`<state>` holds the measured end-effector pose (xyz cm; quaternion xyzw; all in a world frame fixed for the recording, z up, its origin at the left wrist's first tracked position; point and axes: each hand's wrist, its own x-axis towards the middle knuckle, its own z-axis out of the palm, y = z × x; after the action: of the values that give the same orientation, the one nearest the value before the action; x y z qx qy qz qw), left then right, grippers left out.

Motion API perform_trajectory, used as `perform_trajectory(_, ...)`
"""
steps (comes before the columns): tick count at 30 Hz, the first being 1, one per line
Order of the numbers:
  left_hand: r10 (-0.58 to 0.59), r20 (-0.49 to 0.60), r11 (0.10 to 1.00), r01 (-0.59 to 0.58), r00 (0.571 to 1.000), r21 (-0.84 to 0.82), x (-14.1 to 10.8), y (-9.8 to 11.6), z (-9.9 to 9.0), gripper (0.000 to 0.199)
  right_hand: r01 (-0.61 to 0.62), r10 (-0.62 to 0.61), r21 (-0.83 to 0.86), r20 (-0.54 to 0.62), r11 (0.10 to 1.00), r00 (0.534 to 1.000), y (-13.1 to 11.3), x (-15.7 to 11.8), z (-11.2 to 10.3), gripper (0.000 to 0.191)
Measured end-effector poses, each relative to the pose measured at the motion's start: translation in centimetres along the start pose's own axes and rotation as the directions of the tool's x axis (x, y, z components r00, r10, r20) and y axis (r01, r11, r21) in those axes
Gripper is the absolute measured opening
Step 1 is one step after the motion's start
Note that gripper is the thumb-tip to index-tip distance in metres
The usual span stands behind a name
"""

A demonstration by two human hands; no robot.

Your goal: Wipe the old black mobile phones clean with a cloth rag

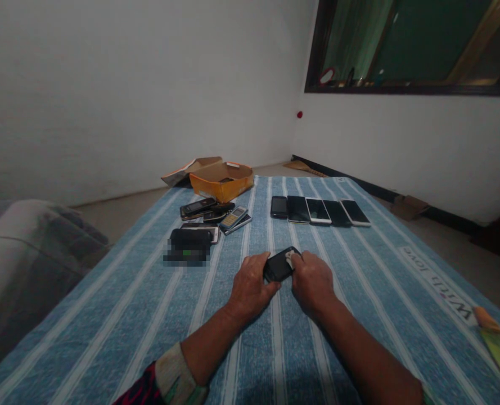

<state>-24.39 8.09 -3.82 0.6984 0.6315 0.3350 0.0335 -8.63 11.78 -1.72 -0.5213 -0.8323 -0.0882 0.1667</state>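
A dark mobile phone [278, 266] is tilted just above or on the striped cloth in front of me. My left hand [252, 284] grips its left end, with the thumb along the near edge. My right hand [312, 281] is closed at the phone's right end, pinching a small white wipe [290, 259] that presses against the screen. Whether it is cloth or tissue I cannot tell. Beyond my hands to the right, several phones lie side by side in a row, among them a white-framed one [318, 211] and a small black one [279, 207].
Left of centre lies a loose pile of older phones [233, 217], with a black item [189, 242], partly pixelated, nearer me. Behind it stands an open orange box [220, 188] beside its lid. A blue striped cloth [351, 315] covers the table. A grey covered seat [26, 270] is at left.
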Motion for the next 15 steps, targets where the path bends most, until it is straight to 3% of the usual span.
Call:
perform_trajectory(5, 0.025, 0.010, 1.000, -0.025, 1.000, -0.019, 0.2, 0.0, -0.1, 0.054, 0.267, -0.260, 0.031, -0.152, 0.963, 0.954, -1.8, -0.8, 0.9, 0.018)
perform_trajectory(10, 0.010, 0.007, 1.000, -0.010, 1.000, -0.022, 0.2, 0.0, -0.1, 0.056, 0.185, -0.179, 0.021, -0.151, 0.983, 0.972, -1.3, 0.2, 0.9, 0.018)
perform_trajectory(15, 0.032, -0.007, 0.999, -0.032, 0.999, -0.037, 0.2, -0.2, 0.0, 0.054, 0.330, -0.324, 0.018, -0.142, 0.944, 0.935, -2.0, 0.5, 1.0, 0.020)
